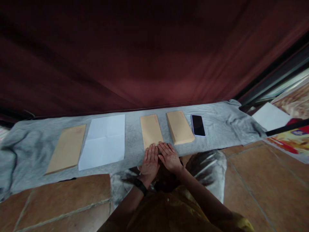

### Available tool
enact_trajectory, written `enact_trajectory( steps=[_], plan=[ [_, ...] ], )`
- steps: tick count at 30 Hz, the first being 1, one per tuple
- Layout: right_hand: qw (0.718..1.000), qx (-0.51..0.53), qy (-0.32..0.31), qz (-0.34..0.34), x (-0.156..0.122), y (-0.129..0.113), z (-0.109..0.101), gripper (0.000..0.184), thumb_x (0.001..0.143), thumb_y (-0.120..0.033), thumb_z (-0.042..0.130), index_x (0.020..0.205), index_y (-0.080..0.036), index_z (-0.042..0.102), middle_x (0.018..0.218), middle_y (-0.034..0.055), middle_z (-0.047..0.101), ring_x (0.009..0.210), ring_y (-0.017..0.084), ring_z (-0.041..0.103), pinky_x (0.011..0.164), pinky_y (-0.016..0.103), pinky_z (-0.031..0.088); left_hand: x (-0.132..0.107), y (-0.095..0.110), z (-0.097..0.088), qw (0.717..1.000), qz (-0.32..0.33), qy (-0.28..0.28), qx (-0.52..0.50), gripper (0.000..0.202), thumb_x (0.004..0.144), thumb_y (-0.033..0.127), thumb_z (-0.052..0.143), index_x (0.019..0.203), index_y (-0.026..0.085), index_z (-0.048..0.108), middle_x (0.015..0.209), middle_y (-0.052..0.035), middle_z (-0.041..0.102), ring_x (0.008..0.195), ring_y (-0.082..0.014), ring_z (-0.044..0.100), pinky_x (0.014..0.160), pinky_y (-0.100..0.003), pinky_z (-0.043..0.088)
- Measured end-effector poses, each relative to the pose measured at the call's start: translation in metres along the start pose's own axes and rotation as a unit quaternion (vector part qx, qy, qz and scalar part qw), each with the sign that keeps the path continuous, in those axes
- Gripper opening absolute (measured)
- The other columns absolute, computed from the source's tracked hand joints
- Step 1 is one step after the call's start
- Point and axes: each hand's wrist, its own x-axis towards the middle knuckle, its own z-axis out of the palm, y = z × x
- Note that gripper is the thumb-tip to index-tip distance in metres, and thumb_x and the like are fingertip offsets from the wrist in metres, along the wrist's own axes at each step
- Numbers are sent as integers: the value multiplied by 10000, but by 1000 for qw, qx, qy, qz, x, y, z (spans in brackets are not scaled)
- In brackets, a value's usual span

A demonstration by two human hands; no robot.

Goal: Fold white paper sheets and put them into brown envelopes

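- Behind everything stands a dark red, fabric-like surface (149, 77) with soft folds; its top fades into shadow and is cut off.
- Below you, reddish-brown floor tiles (263, 183) with pale joints are partly covered by your body.
- A long, rumpled grey plush cloth (224, 125) carries the paper goods; its left end runs out of frame.
- Your grey-and-white mottled trousers (211, 167) show at the knees, the rest hidden by your arms and top.
- At the right edge, a glossy red-and-yellow printed sheet (293, 145) is cut off, its print hard to read.
- Left of your hands lies a large white paper sheet (103, 141), creased across, near a flat tan paper envelope pile (67, 148).
- A thick tan envelope stack (180, 125) sits just right of the middle one.
- Your left hand (150, 162) and right hand (170, 159) lie flat, fingers extended, gripping nothing, over the near end of the middle tan rectangular envelope (151, 127), hiding that edge.
- A dark-screened phone (198, 125) with a pale purple rim lies beyond the stack.
- A black wristband (140, 186) circles your left wrist.
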Motion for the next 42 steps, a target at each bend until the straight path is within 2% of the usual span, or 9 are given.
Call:
enact_trajectory(
  steps=[6,17,20,23,26,30,35,39,42],
  plan=[
    [1000,-9,10,9,-3,1,-2,525,1017,-274,463,1522,-139,409,1539,111,453,1421,243,426,1215,465,291,-6,-8,-8,1000,-21,8,6,717,925,295,489,1544,14,261,1617,-226,265,1526,-307,190,1235,-495,275],
    [999,-11,23,28,-9,8,-6,558,1010,-286,487,1544,-166,375,1544,100,450,1410,239,441,1215,460,299,-19,-21,-11,997,-55,58,-15,783,975,434,445,1585,58,128,1604,-245,280,1499,-330,280,1208,-531,304],
    [999,-8,20,32,-10,8,-8,539,1014,-284,479,1531,-157,397,1538,99,460,1410,240,441,1214,458,302,-22,-25,-12,996,-54,62,-15,768,981,442,428,1582,55,146,1590,-249,317,1493,-334,298,1206,-542,302],
    [999,2,18,41,-8,6,-11,518,1021,-288,458,1518,-145,419,1536,98,464,1413,250,434,1211,468,308,-21,-26,-20,996,-53,66,-20,749,983,457,423,1568,45,204,1563,-260,369,1476,-346,336,1196,-561,311],
    [998,12,27,53,-1,0,-13,517,1026,-301,442,1512,-126,423,1533,105,467,1427,250,415,1207,456,322,-8,-26,-34,994,-58,80,-40,676,998,418,394,1565,80,246,1570,-225,381,1479,-329,338,1199,-561,311],
    [998,19,39,42,20,-8,-10,528,1019,-292,452,1519,-127,412,1547,104,450,1444,228,389,1217,432,315,26,-29,-42,991,-31,82,-101,603,1018,325,335,1579,135,222,1597,-156,369,1501,-255,304,1212,-498,328],
    [999,9,42,32,33,-9,10,530,990,-257,484,1505,-137,441,1520,119,484,1429,233,414,1214,447,320,62,-33,-27,987,13,44,-154,566,1032,327,278,1562,127,264,1600,-137,373,1507,-210,287,1208,-456,353],
    [999,-8,44,14,27,-3,27,517,942,-275,543,1415,-67,543,1440,181,556,1395,267,461,1208,454,333,78,-32,-16,987,73,-17,-140,566,1029,364,285,1544,130,315,1588,-135,393,1500,-215,300,1212,-466,337],
    [999,-15,35,8,24,-2,32,497,945,-324,562,1370,-68,587,1386,196,598,1366,282,496,1187,465,370,90,-33,-13,987,88,-45,-126,565,1031,383,272,1522,117,362,1573,-140,416,1488,-218,329,1212,-457,330]
  ],
)
